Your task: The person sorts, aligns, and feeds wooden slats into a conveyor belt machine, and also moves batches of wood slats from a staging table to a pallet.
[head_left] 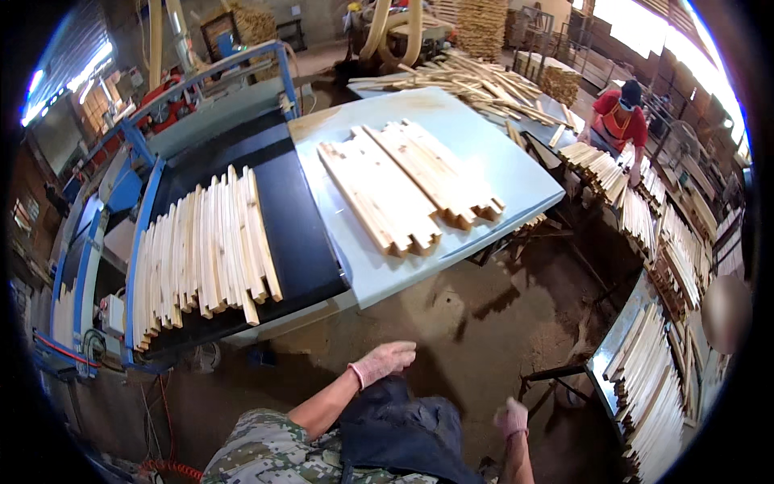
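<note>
My left hand (pixel 384 363), in a pale pink work glove, reaches across in front of my dark apron (pixel 403 427). Its fingers are stretched out with nothing in them. Lower right, my right hand (pixel 512 418) wears a similar glove; its fingers are loosely bent and apart, and no held thing shows. Neither hand touches wood. Ahead of them, two groups of pale wooden strips (pixel 379 194) lie side by side on a light blue-grey tabletop (pixel 516 181). To the left, a row of wooden strips (pixel 201 246) rests on a black conveyor belt (pixel 294 234) with a blue frame.
A metal-topped table (pixel 605 363) bearing many wooden strips (pixel 649 387) stands at right. Beyond it, a person in red (pixel 621 129) handles strips at a bench. Loose strips (pixel 476 85) are heaped behind the tabletop. A red coiled hose (pixel 171 468) lies lower left.
</note>
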`<action>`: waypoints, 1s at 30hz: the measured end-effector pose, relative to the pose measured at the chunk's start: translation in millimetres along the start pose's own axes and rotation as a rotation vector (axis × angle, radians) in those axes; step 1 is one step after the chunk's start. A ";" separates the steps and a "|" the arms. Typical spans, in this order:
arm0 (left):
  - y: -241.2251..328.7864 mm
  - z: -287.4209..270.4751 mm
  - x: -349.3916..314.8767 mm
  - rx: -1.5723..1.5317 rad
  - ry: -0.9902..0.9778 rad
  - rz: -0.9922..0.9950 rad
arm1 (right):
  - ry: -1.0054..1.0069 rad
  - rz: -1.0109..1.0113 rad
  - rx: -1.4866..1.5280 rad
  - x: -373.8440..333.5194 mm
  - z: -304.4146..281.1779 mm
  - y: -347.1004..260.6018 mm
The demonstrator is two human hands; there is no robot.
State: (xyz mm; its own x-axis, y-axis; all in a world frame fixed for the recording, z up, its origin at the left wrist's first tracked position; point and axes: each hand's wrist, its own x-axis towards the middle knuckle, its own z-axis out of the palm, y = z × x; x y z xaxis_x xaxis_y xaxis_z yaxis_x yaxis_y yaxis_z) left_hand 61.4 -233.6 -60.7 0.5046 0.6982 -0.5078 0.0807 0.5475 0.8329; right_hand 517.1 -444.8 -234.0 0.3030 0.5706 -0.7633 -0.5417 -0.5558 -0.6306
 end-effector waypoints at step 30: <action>186.5 -143.8 57.6 0.681 0.923 0.334 | -0.538 -0.798 -0.784 9.2 572.9 -270.8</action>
State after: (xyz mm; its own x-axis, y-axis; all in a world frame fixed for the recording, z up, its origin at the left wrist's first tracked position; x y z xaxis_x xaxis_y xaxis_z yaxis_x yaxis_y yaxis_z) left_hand -18.1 -25.0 33.8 -0.1989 0.9798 0.0221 0.6425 0.1133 0.7579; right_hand 217.4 57.2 10.3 -0.1279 0.9877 -0.0897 0.3170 -0.0449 -0.9474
